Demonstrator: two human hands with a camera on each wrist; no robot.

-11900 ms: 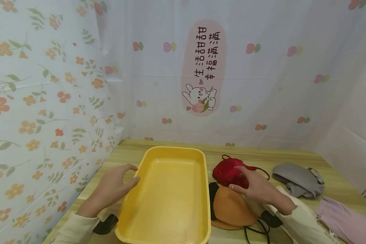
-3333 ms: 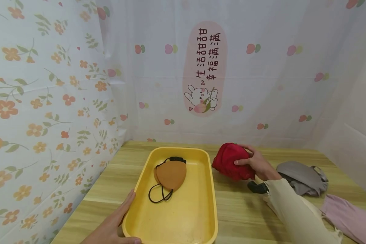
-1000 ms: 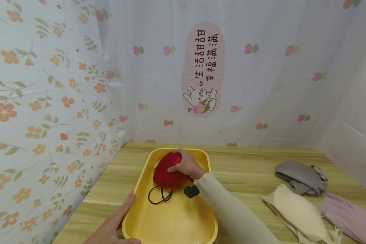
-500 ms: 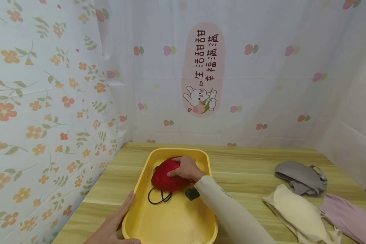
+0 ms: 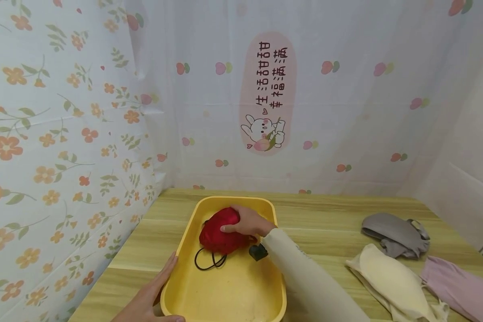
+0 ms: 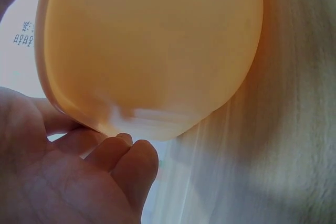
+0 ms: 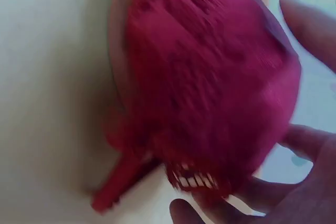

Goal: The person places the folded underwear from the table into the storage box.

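Yellow tray [image 5: 221, 290] beneath the right hand [image 5: 247, 221], left hand [image 5: 150, 293] against its near left corner.
Outside, well right of the right hand's grip, lie a cream garment [image 5: 390, 277] and a grey garment [image 5: 392, 230]. In the tray, right fingers curl round a red bra [image 5: 217, 232]; left fingers lie unclenched along the wall. Just nearside of the grip loops a black cord [image 5: 215, 265].

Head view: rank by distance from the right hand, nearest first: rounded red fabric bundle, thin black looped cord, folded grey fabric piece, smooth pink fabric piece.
1. Red bundle: in the right hand, inside the yellow rectangular tray.
2. Black cord: at the bundle's near edge.
3. Grey piece: right of the tray.
4. Pink piece: far right.
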